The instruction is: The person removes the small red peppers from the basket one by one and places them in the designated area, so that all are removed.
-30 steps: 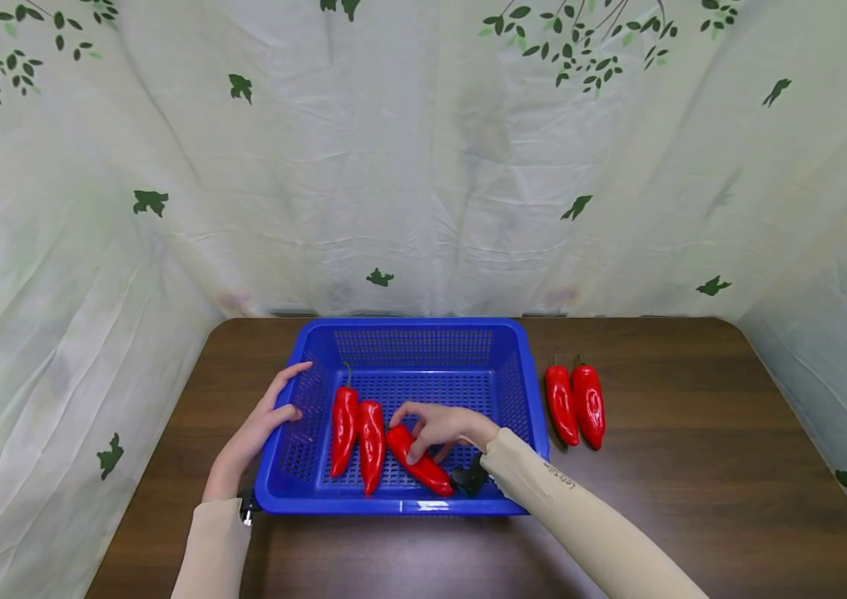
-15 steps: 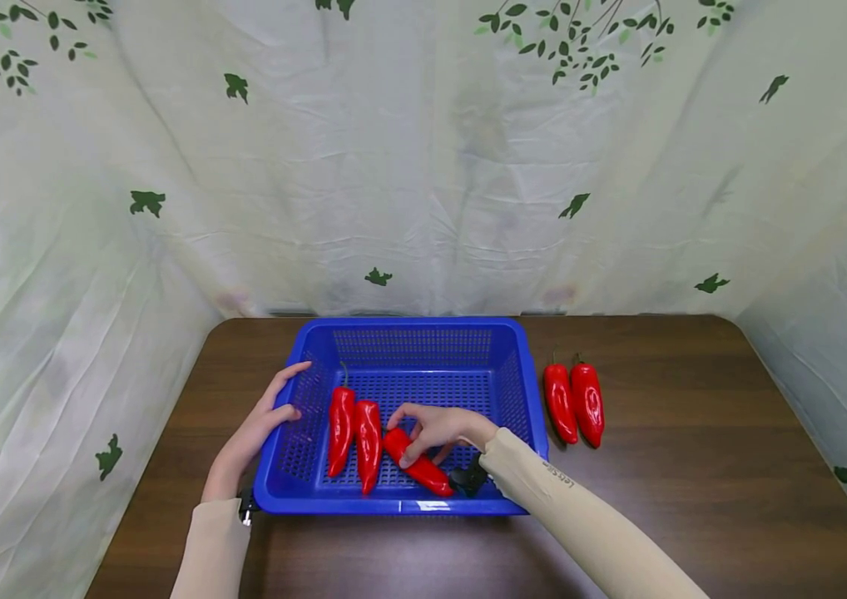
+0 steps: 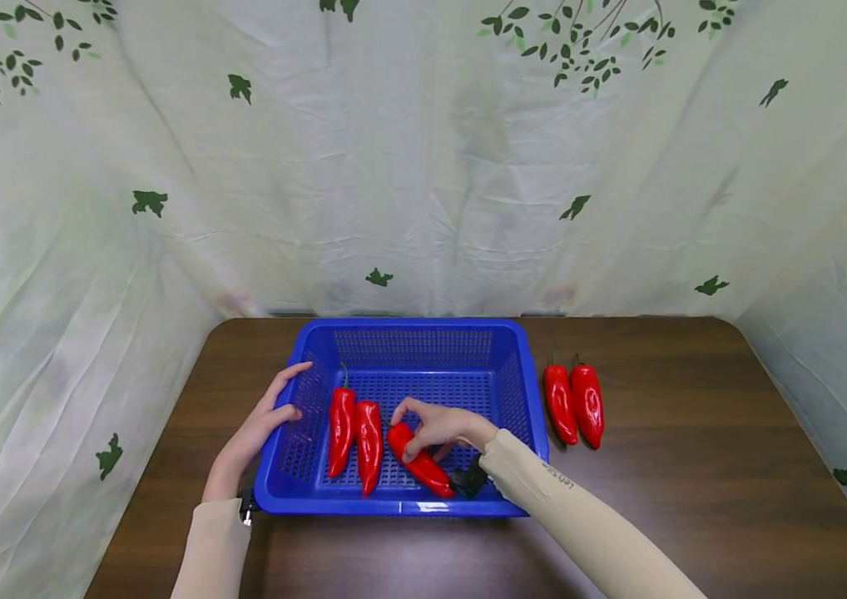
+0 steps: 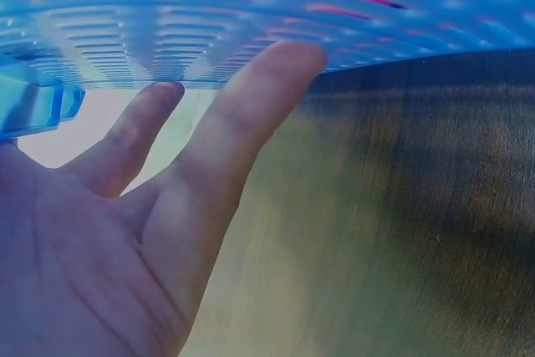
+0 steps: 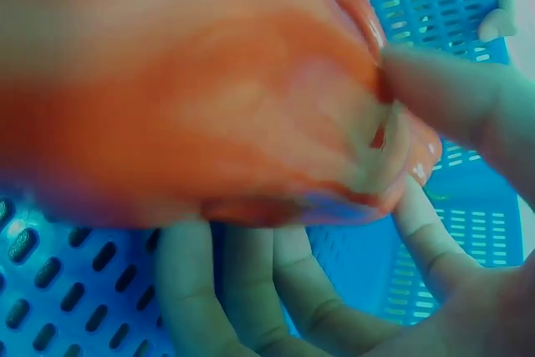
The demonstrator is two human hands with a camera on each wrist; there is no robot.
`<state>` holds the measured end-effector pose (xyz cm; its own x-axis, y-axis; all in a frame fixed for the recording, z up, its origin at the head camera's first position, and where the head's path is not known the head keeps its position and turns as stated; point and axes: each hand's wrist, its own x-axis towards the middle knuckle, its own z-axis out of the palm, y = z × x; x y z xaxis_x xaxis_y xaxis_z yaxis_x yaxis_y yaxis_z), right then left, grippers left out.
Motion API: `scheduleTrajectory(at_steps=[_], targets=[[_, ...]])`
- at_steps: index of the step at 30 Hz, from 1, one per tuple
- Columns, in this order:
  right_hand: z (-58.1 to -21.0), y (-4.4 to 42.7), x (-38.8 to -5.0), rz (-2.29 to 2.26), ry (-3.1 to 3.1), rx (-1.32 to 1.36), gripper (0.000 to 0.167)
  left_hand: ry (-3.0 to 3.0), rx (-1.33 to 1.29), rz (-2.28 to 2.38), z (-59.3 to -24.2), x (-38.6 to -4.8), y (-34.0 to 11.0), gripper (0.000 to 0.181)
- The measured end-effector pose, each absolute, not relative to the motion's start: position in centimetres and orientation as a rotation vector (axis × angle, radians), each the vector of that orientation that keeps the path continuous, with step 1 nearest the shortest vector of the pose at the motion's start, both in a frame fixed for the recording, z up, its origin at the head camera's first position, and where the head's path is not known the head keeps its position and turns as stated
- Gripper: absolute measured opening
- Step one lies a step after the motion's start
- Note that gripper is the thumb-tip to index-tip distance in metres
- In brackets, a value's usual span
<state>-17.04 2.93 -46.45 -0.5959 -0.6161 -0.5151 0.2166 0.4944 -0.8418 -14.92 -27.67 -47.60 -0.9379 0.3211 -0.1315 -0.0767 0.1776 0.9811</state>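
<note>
Three red peppers lie in a blue perforated basket [image 3: 423, 507]. My right hand [image 3: 442, 428] pinches the rightmost one [image 3: 431, 476], which slants across the basket floor, between thumb and fingers. In the right wrist view that pepper [image 5: 251, 114] is large and blurred, with the fingers [image 5: 326, 298] beside it. To its left are the middle pepper [image 3: 369, 445] and the leftmost pepper [image 3: 342, 428], side by side. My left hand [image 3: 262, 424] touches the basket's left side, fingers and thumb spread and fairly straight; the left wrist view shows this hand [image 4: 167, 181] near the perforated wall [image 4: 192, 27].
Two more red peppers [image 3: 561, 408] [image 3: 588, 406] lie side by side on the brown wooden table [image 3: 693, 466], right of the basket. A pale curtain [image 3: 431, 166] with green leaf prints hangs behind the table and along both sides.
The held pepper's upper end has shifted slightly within my right hand's pinch, and the fingers have moved a little with it. My left hand and the basket have stayed in place.
</note>
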Motion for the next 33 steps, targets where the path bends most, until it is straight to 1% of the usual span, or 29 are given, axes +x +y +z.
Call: scheduleTrajectory(at_steps=[7, 22, 33], targets=[[-46.5, 2.9, -17.0, -1.195, 1.895, -0.350, 0.041, 2.163, 0.224, 1.809, -47.6, -14.9, -27.8, 0.065], [-45.8, 3.3, -17.4, -1.471, 1.964, -0.221, 0.043, 2.179, 0.235, 1.807, -47.5, -14.9, -27.6, 0.066], [-44.5, 4.6, -17.4, -1.581, 1.969, -0.231, 0.045, 2.196, 0.215, 1.785, -47.6, -15.0, -27.6, 0.066]])
